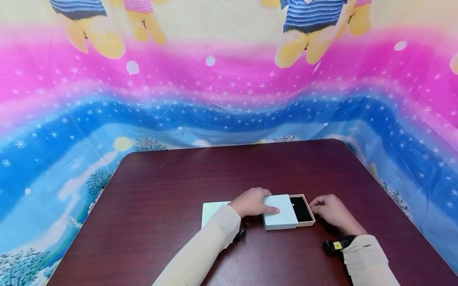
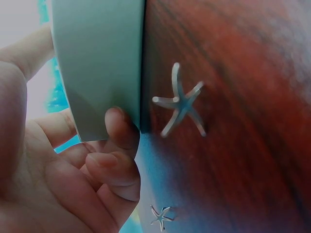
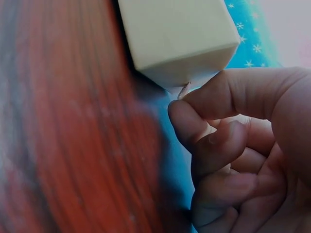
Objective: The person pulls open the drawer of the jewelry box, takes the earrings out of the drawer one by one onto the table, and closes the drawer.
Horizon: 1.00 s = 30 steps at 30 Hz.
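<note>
A small drawer box lies on the dark table point(image 1: 171, 186). Its pale blue sleeve point(image 1: 282, 214) point(image 2: 97, 58) is held by my left hand point(image 1: 253, 202) point(image 2: 104, 160), fingers curled at its edge and thumb on the far side. The beige inner tray point(image 1: 312, 217) point(image 3: 175, 34) with black lining sticks out of the sleeve's right end. My right hand point(image 1: 330, 210) point(image 3: 228, 141) sits at that end, thumb and forefinger pinching a small pull tab point(image 3: 184, 90) on the tray.
A flat pale blue piece point(image 1: 211, 210) lies on the table just left of my left forearm. A bright patterned cloth point(image 1: 229, 99) hangs behind and around the table. A black wrist strap point(image 1: 334, 245) shows on my right arm.
</note>
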Tool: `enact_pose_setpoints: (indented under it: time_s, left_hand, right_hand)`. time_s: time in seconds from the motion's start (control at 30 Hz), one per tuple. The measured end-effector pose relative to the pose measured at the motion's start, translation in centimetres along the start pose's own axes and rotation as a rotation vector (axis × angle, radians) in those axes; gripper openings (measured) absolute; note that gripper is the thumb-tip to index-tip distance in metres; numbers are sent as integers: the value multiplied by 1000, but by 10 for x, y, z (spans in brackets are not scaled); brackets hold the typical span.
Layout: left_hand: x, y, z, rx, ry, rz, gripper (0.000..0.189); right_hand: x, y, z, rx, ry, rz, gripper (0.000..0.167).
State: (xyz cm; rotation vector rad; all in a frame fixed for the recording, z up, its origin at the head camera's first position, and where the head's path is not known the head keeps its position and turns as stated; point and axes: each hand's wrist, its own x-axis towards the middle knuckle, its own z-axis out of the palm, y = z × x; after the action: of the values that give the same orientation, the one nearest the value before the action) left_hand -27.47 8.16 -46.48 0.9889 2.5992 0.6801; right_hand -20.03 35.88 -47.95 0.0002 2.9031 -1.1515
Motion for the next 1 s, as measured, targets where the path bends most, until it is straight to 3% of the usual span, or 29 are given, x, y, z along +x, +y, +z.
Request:
enact_pose_setpoints:
  time_s: [0.23,0.57,1.0]
  left_hand:
    - [1,0,0,4,3,-10,65]
    - [1,1,0,-3,3,-14,64]
    - [2,1,1,-12,6,-11,62]
  right_hand:
    - [0,-1,-2,-3,11,-7,7]
    - [0,3,-3,101,-32,33,10]
    - [1,9,-3,105,-37,54,11]
